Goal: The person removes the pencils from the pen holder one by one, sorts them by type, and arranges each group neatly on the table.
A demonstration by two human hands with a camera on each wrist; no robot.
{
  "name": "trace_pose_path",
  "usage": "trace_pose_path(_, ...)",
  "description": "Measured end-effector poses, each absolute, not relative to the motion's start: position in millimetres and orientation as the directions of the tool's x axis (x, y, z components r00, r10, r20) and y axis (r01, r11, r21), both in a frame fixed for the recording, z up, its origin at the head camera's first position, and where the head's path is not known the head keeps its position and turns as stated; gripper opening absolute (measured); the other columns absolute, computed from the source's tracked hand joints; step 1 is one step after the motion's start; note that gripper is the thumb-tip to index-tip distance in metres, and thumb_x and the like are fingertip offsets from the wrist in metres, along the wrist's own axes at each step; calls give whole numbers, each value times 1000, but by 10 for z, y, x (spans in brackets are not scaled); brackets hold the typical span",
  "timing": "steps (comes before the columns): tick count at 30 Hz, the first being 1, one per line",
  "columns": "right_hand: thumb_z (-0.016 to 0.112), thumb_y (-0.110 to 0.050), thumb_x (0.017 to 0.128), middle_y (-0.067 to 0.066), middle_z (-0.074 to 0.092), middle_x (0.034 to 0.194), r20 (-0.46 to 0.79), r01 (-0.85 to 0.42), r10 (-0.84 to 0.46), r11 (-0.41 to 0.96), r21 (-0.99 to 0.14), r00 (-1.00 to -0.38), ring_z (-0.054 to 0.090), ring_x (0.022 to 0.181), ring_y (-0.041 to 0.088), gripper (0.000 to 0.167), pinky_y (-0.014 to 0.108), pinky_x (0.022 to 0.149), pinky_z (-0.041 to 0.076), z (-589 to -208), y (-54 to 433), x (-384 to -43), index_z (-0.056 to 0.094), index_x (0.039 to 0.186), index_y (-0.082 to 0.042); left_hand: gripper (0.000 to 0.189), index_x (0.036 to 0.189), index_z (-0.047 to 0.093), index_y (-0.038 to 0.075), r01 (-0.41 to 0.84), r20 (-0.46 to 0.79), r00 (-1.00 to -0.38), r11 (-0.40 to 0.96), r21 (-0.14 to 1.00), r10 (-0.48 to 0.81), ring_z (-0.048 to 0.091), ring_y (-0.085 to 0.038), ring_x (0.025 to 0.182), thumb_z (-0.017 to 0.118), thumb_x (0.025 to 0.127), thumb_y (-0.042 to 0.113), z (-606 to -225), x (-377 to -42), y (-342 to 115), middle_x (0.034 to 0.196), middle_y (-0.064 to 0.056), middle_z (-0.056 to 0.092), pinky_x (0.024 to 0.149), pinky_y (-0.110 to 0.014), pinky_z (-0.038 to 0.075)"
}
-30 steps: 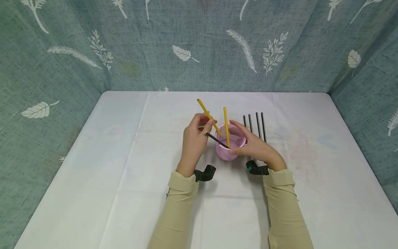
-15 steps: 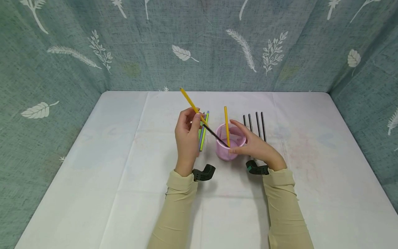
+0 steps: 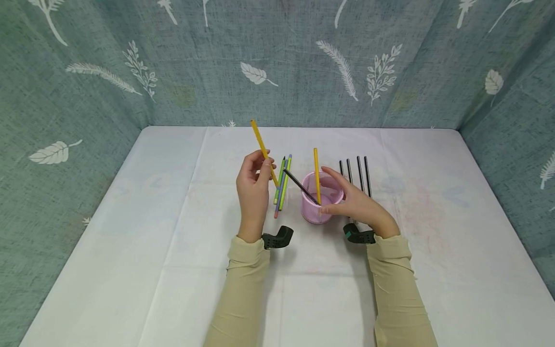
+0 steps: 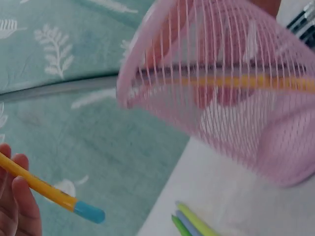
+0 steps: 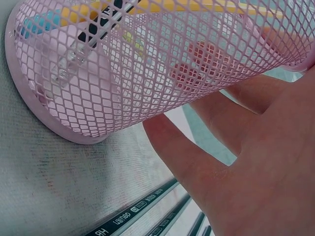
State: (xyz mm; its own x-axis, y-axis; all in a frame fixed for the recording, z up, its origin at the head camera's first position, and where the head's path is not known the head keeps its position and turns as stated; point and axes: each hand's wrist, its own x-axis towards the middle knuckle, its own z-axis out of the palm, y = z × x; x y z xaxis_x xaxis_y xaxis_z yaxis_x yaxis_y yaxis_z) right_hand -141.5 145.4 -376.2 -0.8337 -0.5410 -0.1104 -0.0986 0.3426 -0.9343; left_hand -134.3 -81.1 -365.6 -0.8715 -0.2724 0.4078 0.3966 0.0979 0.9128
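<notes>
My left hand (image 3: 253, 193) pinches a yellow pencil (image 3: 259, 137) between thumb and fingers, left of the cup and above the table. The blue end of this pencil (image 4: 89, 210) points down in the left wrist view. My right hand (image 3: 360, 207) grips the right side of a pink mesh pencil cup (image 3: 311, 214), which stands upright. Inside lean another yellow pencil (image 3: 317, 166), its blue end at the bottom, and a slim black pen or pencil (image 3: 298, 183) tilted left over the rim. Some right fingers show only through the mesh.
Several green and blue-purple pencils (image 3: 283, 185) lie on the white-covered table (image 3: 208, 289) between my left hand and the cup. Several dark pencils (image 3: 366, 173), one marked HB, lie beyond my right hand, partly hidden by it. A patterned green curtain (image 3: 277, 62) encloses the back and sides.
My left hand has drawn the yellow pencil out of the cup and moved left with it, uncovering the green and blue pencils. The right hand and cup stay put.
</notes>
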Motion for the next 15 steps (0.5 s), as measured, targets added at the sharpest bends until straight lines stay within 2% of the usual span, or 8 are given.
trace_pose_path(3,73,-22,74,7,33,139,-108,-100,-541,341,-935,-834,25,129,20,89,51,100,22,-3764,1458,-1418,16,143,-26,23,111,58,11,338,380,-881,187,922,-282,57,-15,85,52,91,18,-3813,-1424,-881,96,-1,59,68,-29,47)
trace_pose_path(5,73,-23,74,6,34,139,-109,-100,-540,343,-934,-835,25,129,20,89,51,100,22,-3761,1458,-1417,16,143,-26,23,111,58,13,302,371,-881,255,919,-295,56,-10,84,52,90,20,-3912,-1465,-919,96,2,59,66,-27,46)
trace_pose_path(9,73,-22,74,5,34,138,-109,-100,-540,343,-934,-834,25,129,20,89,51,100,22,-3761,1459,-1416,16,143,-26,23,111,59,14,225,337,-884,340,913,-322,55,-9,83,52,88,16,-4056,-1510,-967,95,4,59,64,-28,46)
trace_pose_path(15,72,-22,75,5,33,139,-114,-94,-543,342,-935,-832,25,129,20,88,51,100,22,-3757,1461,-1414,15,143,-26,28,114,56,15,115,257,-908,391,913,-332,55,-10,83,53,87,10,-4204,-1565,-987,95,2,60,66,-27,46)
